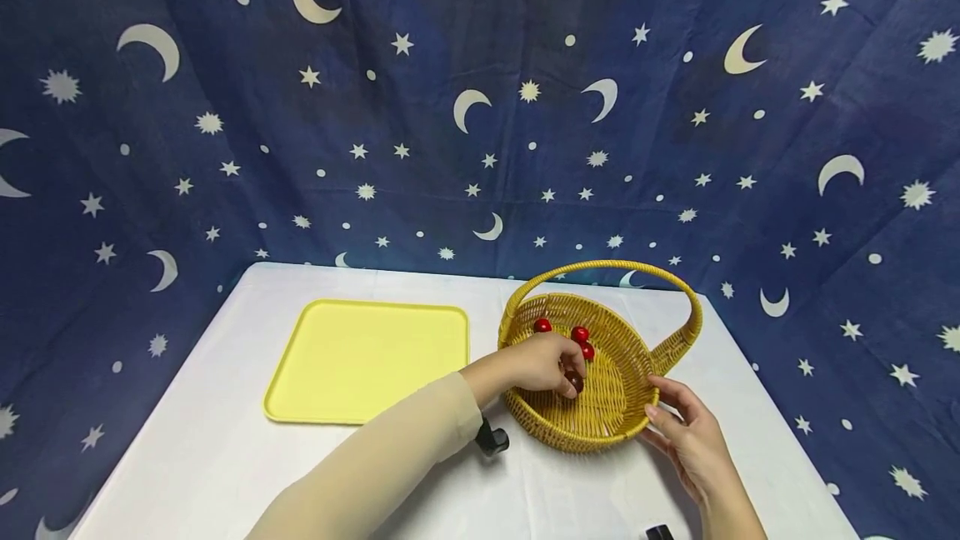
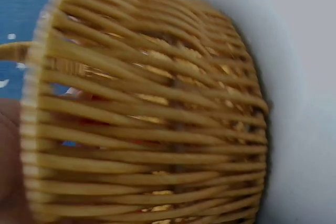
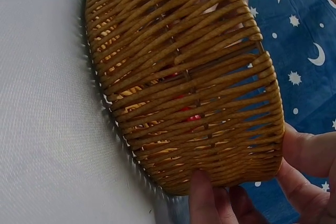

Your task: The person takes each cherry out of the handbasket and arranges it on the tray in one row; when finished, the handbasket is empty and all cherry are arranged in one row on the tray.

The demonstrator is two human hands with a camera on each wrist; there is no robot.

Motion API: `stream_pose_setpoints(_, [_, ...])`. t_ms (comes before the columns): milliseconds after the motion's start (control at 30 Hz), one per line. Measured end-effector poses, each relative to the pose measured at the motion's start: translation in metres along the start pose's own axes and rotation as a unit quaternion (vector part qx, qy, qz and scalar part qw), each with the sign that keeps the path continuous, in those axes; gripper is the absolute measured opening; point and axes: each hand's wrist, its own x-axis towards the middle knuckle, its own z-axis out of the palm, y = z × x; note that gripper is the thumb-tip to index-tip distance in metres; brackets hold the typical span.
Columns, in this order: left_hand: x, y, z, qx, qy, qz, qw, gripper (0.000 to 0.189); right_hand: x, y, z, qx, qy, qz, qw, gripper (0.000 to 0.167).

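Observation:
A yellow-brown wicker basket (image 1: 630, 357) with a tall arched handle stands on the right part of the table. My left hand (image 1: 542, 363) reaches over its near left rim and grips a dark red, round, cherry-like fruit (image 1: 575, 382) near the basket floor. Beyond those fingers lie red fruits (image 1: 580, 334) of similar size, two close together and one farther left. My right hand (image 1: 693, 438) holds the basket's right rim, thumb above and fingers against the outer wall. In the left wrist view, woven wall hides most of the inside.
A flat yellow tray (image 1: 375, 361) lies left of the basket on the white tablecloth (image 1: 217, 407). Behind the table hangs a dark blue cloth (image 1: 420, 190) with moons and stars. Black wrist pieces (image 1: 491, 438) show beneath the left forearm.

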Motion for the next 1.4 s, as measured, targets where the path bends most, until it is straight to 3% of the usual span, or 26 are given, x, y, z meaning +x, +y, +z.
stream_pose_setpoints(167, [-0.029, 0.006, -0.016, -0.068, 0.021, 0.046, 0.9964, 0.026, 0.001, 0.0, 0.0, 0.003, -0.002, 0.002, 1.0, 0.051])
stream_pose_setpoints(333, [-0.07, 0.005, -0.045, -0.115, 0.033, 0.064, 0.9908, 0.03, 0.001, -0.001, 0.0, 0.004, -0.006, 0.004, 1.0, 0.051])
stream_pose_setpoints(467, [-0.097, -0.006, -0.07, -0.149, 0.041, 0.068, 0.9857, 0.032, 0.001, 0.0, -0.001, 0.011, -0.009, 0.001, 0.9999, 0.048])
stream_pose_setpoints(633, [-0.116, -0.03, -0.091, -0.162, 0.091, 0.043, 0.9817, 0.035, 0.001, 0.001, -0.003, 0.018, -0.019, -0.004, 0.9997, 0.046])
stream_pose_setpoints(800, [-0.116, -0.06, -0.093, -0.155, 0.146, -0.015, 0.9769, 0.036, 0.001, 0.001, -0.003, 0.016, -0.012, -0.003, 0.9998, 0.047])
stream_pose_setpoints(1067, [-0.098, -0.107, -0.084, -0.107, 0.201, -0.114, 0.9669, 0.032, 0.002, 0.001, 0.0, 0.003, -0.01, -0.001, 0.9999, 0.053])
stream_pose_setpoints(1167, [-0.092, -0.117, -0.081, -0.103, 0.204, -0.129, 0.9649, 0.032, 0.002, 0.001, 0.001, 0.001, -0.011, -0.003, 0.9999, 0.054])
stream_pose_setpoints(1400, [-0.082, -0.126, -0.073, -0.061, 0.179, -0.137, 0.9723, 0.032, 0.0, 0.001, 0.0, 0.0, -0.009, -0.003, 1.0, 0.054])
